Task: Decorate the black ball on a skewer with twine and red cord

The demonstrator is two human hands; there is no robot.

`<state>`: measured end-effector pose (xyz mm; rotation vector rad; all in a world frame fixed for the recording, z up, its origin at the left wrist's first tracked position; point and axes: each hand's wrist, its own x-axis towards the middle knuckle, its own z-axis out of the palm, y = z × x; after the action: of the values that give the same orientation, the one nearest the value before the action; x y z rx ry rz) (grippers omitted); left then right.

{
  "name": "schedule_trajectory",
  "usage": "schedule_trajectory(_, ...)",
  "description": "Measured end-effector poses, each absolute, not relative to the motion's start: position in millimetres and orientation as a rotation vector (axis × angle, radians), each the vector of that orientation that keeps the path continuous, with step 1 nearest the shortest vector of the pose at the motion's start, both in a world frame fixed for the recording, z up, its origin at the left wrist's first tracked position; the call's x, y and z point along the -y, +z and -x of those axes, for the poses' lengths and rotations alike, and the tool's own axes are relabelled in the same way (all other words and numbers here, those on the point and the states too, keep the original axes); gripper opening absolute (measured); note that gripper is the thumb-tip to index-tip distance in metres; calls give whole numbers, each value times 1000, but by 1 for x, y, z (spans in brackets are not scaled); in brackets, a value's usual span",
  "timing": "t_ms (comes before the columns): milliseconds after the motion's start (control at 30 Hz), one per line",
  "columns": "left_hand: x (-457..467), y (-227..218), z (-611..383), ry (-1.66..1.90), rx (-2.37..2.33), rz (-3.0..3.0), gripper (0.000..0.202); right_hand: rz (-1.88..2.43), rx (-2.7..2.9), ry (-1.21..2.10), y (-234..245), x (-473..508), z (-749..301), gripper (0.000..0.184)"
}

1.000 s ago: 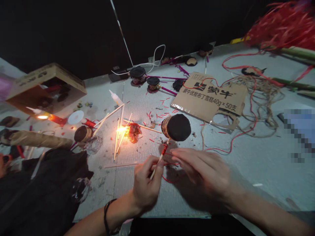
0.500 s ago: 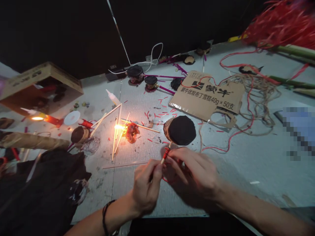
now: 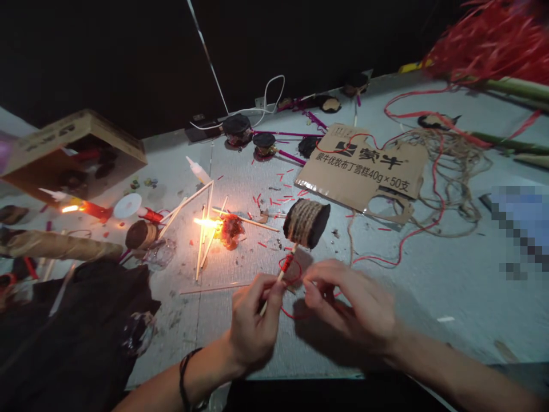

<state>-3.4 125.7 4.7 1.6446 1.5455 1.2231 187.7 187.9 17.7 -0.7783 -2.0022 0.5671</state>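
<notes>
My left hand [image 3: 256,320] is closed on the wooden stick [image 3: 281,276] of a small rattle drum [image 3: 307,223]. Black cloth covers the drum's ends, and rows of twine wrap its side, which faces me. Just below the drum, red cord [image 3: 288,262] is wound tightly round the stick, and a loose loop stands off it. To the right of the stick, my right hand [image 3: 354,306] is closed in a pinch at that loop; its fingers hide the exact grip. More cord curves beneath both hands.
Flames [image 3: 208,223] burn left of the drum, among pale sticks [image 3: 200,246] and red melted material [image 3: 231,229]. A cardboard piece [image 3: 364,166] and tangled twine [image 3: 450,177] lie to the right. Other small drums [image 3: 237,129] are behind, black cloth [image 3: 77,326] and an opened box [image 3: 72,154] on the left.
The drum has turned from its black face to its twine-wrapped side. My right hand has moved from the stick slightly to the right, and the red cord now forms an open loop.
</notes>
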Motion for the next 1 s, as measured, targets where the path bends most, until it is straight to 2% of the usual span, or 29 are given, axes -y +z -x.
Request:
schedule_trajectory(167, -126, 9, 4, 1199, -1538, -1721, 20, 958, 1752, 1097, 19, -191, -178, 5)
schedule_trajectory(300, -127, 11, 4, 1215, -1564, -1837, 19, 981, 1422, 1570, 17, -191, -174, 21)
schedule_trajectory(367, -128, 11, 4, 1247, -1558, -1916, 17, 970, 1302, 1697, 16, -193, -175, 29)
schedule_trajectory(700, -129, 9, 5, 1324, -1537, -2056, 14, 944, 1203, 1928, 19, -202, -179, 33)
schedule_trajectory(1000, -129, 8, 3, 1259, -1555, -1840, 13, 768, 1102, 2004, 16, -198, -182, 31)
